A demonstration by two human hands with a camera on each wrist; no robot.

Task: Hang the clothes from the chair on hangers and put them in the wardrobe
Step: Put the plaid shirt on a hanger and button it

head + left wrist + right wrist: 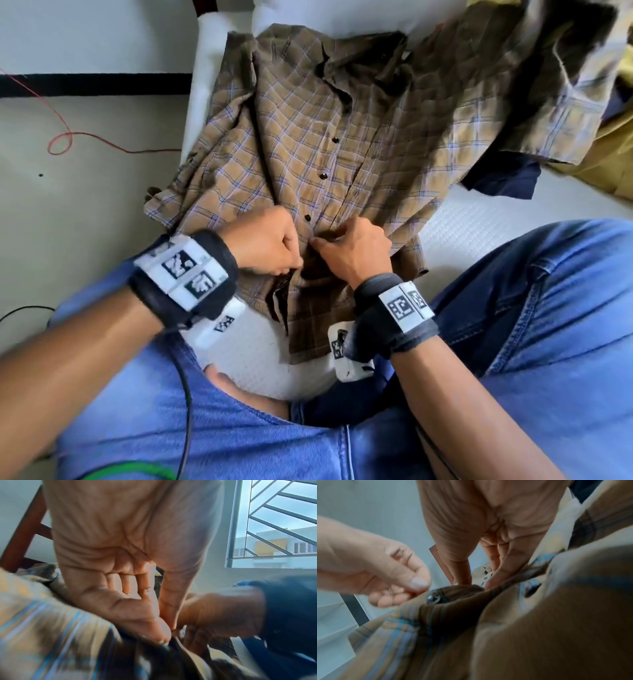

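1. Closest to the person, above their knees, both hands meet at the front opening of the plaid shirt [308, 144], near its hem end. The left hand [265, 241] has its fingers curled in, with thumb and forefinger pinching the left edge of the opening. The right hand [356, 251] pinches the facing edge in the same way. The two hands are nearly touching.

2. In the right wrist view, a dark button [435, 598] sits on the cloth just under the left thumb. It lies between the two hands, so I judge that the work in hand is doing or undoing this button.

3. The shirt's long axis runs straight away from the person, hem nearest and collar farthest. The row of buttons [323, 175] follows that line, so the next buttons lie beyond the fingertips. Both hands are equally near the line, one on each side.

4. The shirt lies spread on a white padded surface [479, 233]. Whether that is the chair seat I cannot tell.

5. Farther right, a heap of other clothes [609, 137] holds a dark blue garment [503, 178], partly under the shirt's sleeve.

6. No hanger or wardrobe is in view, so the hanging is not yet begun.
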